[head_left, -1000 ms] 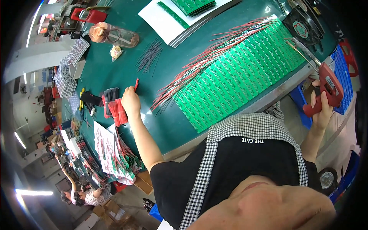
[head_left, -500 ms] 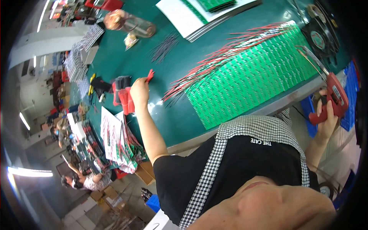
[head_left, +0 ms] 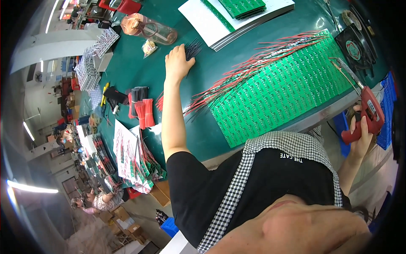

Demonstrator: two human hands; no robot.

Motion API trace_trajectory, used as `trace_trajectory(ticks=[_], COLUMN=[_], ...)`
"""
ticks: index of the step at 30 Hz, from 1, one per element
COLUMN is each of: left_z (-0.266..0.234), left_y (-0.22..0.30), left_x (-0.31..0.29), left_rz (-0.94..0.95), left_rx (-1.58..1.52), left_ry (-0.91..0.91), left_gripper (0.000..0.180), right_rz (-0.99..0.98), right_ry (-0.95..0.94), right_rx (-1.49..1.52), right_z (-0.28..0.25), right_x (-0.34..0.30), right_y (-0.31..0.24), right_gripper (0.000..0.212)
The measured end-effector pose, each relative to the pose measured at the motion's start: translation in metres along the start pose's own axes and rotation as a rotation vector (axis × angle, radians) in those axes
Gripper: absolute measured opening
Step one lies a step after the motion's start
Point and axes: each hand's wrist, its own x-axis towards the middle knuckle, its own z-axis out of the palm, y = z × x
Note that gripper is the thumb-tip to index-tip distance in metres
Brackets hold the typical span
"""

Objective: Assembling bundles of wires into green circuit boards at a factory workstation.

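My left hand (head_left: 178, 63) reaches over the green tabletop, thumb and fingers apart. It is right beside a loose pile of black wires (head_left: 193, 49), and seems to hold nothing. My right hand (head_left: 361, 131) grips a red soldering gun (head_left: 373, 111) at the right, its metal tip pointing up and left over the panel's edge. A large panel of green circuit boards (head_left: 275, 93) lies in front of me. Red and black wires (head_left: 237, 78) stick out along its far left side. A few red wires (head_left: 160, 102) lie partly hidden behind my left forearm.
Red wire bundles (head_left: 144, 113) and black wire bundles (head_left: 139, 92) lie left of my forearm. A clear bottle (head_left: 150, 29) and small wrapped item (head_left: 149, 48) lie beyond. White sheets with boards (head_left: 237, 29) sit at the back. A black fan (head_left: 353, 48) stands right.
My left hand has let go of the small bunch of red wires, which now lies on the table. It has moved away from me to the black wires. My right hand stays on the soldering gun.
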Motion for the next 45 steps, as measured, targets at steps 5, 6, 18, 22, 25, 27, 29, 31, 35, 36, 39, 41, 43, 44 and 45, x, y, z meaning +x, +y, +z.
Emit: trace_trajectory(ticks=[5, 6, 18, 22, 25, 27, 29, 31, 35, 36, 39, 41, 43, 44, 45], left_z=[-0.002, -0.003, -0.006, -0.004, -0.004, -0.006, -0.008, -0.012, -0.025, -0.025, -0.019, -0.019, -0.020, -0.020, -0.021], left_y=[-0.001, 0.000, -0.023, -0.038, -0.044, -0.045, -0.043, -0.039, -0.032, -0.032, -0.034, -0.038, -0.036, -0.035, -0.033], left_x=[0.013, 0.013, 0.024, 0.026, 0.026, 0.026, 0.025, 0.025, 0.022, 0.021, 0.017, 0.014, 0.016, 0.017, 0.018], left_rz=[-0.073, -0.076, -0.194, -0.206, -0.240, -0.237, -0.235, -0.234, -0.295, -0.319, -0.388, -0.421, -0.448, -0.462, -0.474], left_rx=[-0.120, -0.193, -0.450, -0.660, -0.725, -0.757, -0.720, -0.685, -0.826, -0.917, -1.048, -1.057, -1.070, -1.016, -0.958], left_ry=[-0.086, -0.081, -0.115, -0.180, -0.165, -0.148, -0.151, -0.154, -0.237, -0.260, -0.225, -0.282, -0.344, -0.400, -0.455], left_gripper=[0.037, 0.029, 0.019, 0.014, 0.014, 0.014, 0.015, 0.016, 0.019, 0.020, 0.017, 0.014, 0.011, 0.009, 0.008], right_rz=[0.014, 0.013, 0.018, 0.009, 0.008, 0.007, 0.005, 0.004, -0.008, 0.000, 0.012, 0.017, 0.019, 0.019, 0.012], right_ry=[0.007, 0.004, 0.008, 0.007, -0.002, -0.004, -0.005, -0.013, -0.019, -0.012, -0.004, -0.006, -0.013, -0.012, -0.015], right_rx=[0.004, 0.009, 0.028, 0.027, 0.033, 0.032, 0.033, 0.041, 0.032, 0.024, 0.021, 0.030, 0.039, 0.038, 0.035], right_z=[0.000, 0.001, 0.005, 0.005, 0.006, 0.007, 0.008, 0.008, 0.005, 0.005, 0.003, 0.003, 0.005, 0.004, 0.004], right_x=[-0.001, -0.001, -0.002, -0.002, -0.001, -0.001, 0.000, 0.000, 0.000, 0.000, -0.002, -0.001, -0.001, -0.001, -0.001], right_y=[0.000, 0.001, 0.001, 0.002, 0.002, 0.001, 0.002, 0.003, 0.006, 0.006, 0.006, 0.006, 0.005, 0.005, 0.006], right_gripper=[0.038, 0.037, 0.038, 0.039, 0.039, 0.039, 0.039, 0.039, 0.038, 0.038, 0.038, 0.038, 0.038, 0.038, 0.038])
